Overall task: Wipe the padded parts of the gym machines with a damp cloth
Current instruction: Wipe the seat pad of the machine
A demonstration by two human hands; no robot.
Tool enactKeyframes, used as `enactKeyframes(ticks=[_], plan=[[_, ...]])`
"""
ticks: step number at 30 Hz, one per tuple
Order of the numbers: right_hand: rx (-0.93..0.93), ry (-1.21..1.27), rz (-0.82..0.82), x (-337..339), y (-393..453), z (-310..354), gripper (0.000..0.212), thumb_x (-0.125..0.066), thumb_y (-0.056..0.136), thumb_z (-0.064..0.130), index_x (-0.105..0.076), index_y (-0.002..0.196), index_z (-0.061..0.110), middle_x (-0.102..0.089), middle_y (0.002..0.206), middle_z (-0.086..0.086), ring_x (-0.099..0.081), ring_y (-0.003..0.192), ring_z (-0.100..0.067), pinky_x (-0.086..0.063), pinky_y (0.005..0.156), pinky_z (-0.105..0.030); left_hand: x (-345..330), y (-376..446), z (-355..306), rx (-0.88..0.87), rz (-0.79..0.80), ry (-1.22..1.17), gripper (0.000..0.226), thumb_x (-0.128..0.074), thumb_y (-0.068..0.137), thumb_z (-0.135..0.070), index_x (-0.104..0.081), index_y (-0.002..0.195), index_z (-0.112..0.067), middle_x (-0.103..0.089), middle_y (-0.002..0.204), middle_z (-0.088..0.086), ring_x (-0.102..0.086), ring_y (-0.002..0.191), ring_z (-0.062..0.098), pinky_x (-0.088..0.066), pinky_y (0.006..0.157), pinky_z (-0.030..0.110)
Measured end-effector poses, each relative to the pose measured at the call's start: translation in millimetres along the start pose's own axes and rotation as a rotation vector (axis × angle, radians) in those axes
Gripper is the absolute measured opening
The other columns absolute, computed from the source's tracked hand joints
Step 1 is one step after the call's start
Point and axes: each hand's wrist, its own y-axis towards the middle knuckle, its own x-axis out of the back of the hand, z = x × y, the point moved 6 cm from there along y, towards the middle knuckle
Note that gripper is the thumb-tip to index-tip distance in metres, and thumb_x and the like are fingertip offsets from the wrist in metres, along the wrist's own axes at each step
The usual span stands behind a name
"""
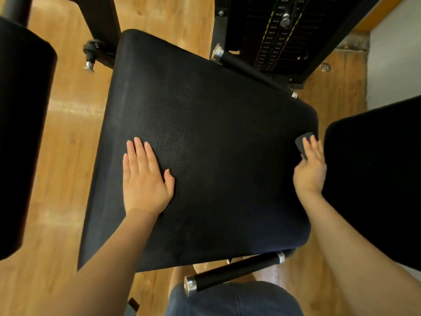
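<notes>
Nearest, we're seeing a black handle bar [234,273]. Beyond it, we're resting our left hand [145,179] flat, fingers relaxed, on the black seat pad [216,144]; our right hand [311,166] is pressing the dark cloth [301,140] against its right edge. Farthest, the weight stack [280,30] is standing.

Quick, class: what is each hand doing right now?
Left hand: open, flat on the seat pad.
Right hand: open, pressing the dark cloth.

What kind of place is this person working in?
Most likely a gym. A weight stack with a selector pin stands behind a large black seat pad, with grip handles beside it on a wooden floor.
</notes>
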Motion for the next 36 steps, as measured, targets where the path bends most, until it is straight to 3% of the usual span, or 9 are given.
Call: enactKeyframes(ticks=[3, 7, 11, 14, 17, 20, 24, 31, 36], plan=[[-0.145, 0.061, -0.118, -9, -6, 15, 0.046, -0.04, 0.092, -0.009, -0.045, 0.136, 0.003, -0.035, 0.148, -0.008, -0.023, 0.141, -0.02, -0.003, 0.102, 0.0, 0, -1, 0, 0.006, 0.002, 0.003, 0.075, -0.028, 0.089, -0.037, -0.026, 0.145, 0.012, -0.022, 0.153, 0.032, -0.014, 0.145, 0.044, -0.008, 0.118, 0.047], [-0.034, -0.007, -0.018, -32, -27, 52, 0.046, -0.039, 0.096, 0.0, -0.037, 0.141, 0.007, -0.028, 0.152, -0.007, -0.018, 0.143, -0.021, -0.013, 0.115, -0.028, -1, 0, -1, 0.009, 0.004, 0.01, 0.075, -0.028, 0.089, -0.037, -0.027, 0.145, 0.013, -0.022, 0.153, 0.033, -0.014, 0.145, 0.044, -0.01, 0.118, 0.049], [0.263, -0.134, 0.179, -54, -65, 93, 0.052, -0.041, 0.097, 0.003, -0.026, 0.146, 0.013, -0.021, 0.155, -0.005, -0.011, 0.144, -0.02, -0.006, 0.115, -0.029, -2, -1, 0, 0.006, -0.004, 0.007, 0.075, -0.028, 0.088, -0.036, -0.027, 0.144, 0.013, -0.022, 0.152, 0.034, -0.015, 0.144, 0.045, -0.011, 0.118, 0.05], [0.386, -0.075, 0.161, -44, -62, 86, 0.052, -0.047, 0.09, -0.007, -0.042, 0.139, 0.008, -0.037, 0.148, -0.008, -0.026, 0.14, -0.024, -0.01, 0.113, -0.033, -2, -1, 0, -0.003, -0.012, 0.003, 0.075, -0.029, 0.088, -0.036, -0.027, 0.144, 0.014, -0.023, 0.152, 0.034, -0.015, 0.144, 0.046, -0.011, 0.117, 0.05], [0.163, 0.046, 0.0, -10, -36, 43, 0.045, -0.045, 0.091, -0.006, -0.048, 0.134, 0.005, -0.042, 0.144, -0.01, -0.032, 0.138, -0.025, -0.019, 0.111, -0.029, -1, -1, 0, 0.0, -0.008, -0.006, 0.075, -0.028, 0.088, -0.036, -0.027, 0.144, 0.013, -0.022, 0.153, 0.034, -0.014, 0.144, 0.045, -0.01, 0.118, 0.049], [-0.079, 0.1, -0.051, 8, -26, 9, 0.043, -0.042, 0.096, 0.001, -0.043, 0.138, 0.007, -0.036, 0.148, -0.007, -0.026, 0.14, -0.019, -0.015, 0.116, -0.028, 0, -2, 0, 0.005, 0.0, -0.014, 0.075, -0.028, 0.089, -0.037, -0.025, 0.145, 0.013, -0.021, 0.153, 0.033, -0.013, 0.145, 0.045, -0.01, 0.118, 0.049], [-0.132, 0.062, -0.025, -6, -33, 8, 0.044, -0.037, 0.098, 0.002, -0.039, 0.141, 0.011, -0.027, 0.153, -0.002, -0.015, 0.143, -0.014, -0.003, 0.104, -0.011, 3, -2, -1, 0.009, 0.015, -0.008, 0.075, -0.026, 0.09, -0.038, -0.025, 0.146, 0.012, -0.021, 0.154, 0.032, -0.013, 0.145, 0.044, -0.012, 0.118, 0.05], [-0.328, 0.113, -0.188, -25, -42, 38, 0.042, -0.038, 0.098, 0.003, -0.042, 0.139, 0.008, -0.033, 0.15, -0.005, -0.022, 0.142, -0.015, -0.017, 0.112, -0.024, 6, -2, -2, -0.018, 0.044, 0.035, 0.073, -0.032, 0.093, -0.036, -0.017, 0.149, 0.009, -0.015, 0.157, 0.029, -0.008, 0.147, 0.04, -0.006, 0.119, 0.045], [-0.222, 0.085, -0.13, -46, -73, 104, 0.043, -0.04, 0.097, 0.003, -0.042, 0.14, 0.01, -0.032, 0.151, -0.003, -0.022, 0.141, -0.014, -0.019, 0.111, -0.024, 9, -2, 2, -0.054, 0.048, 0.011, 0.076, -0.029, 0.098, -0.041, -0.002, 0.152, 0.004, 0.001, 0.16, 0.024, 0.005, 0.149, 0.037, 0.007, 0.118, 0.041]])
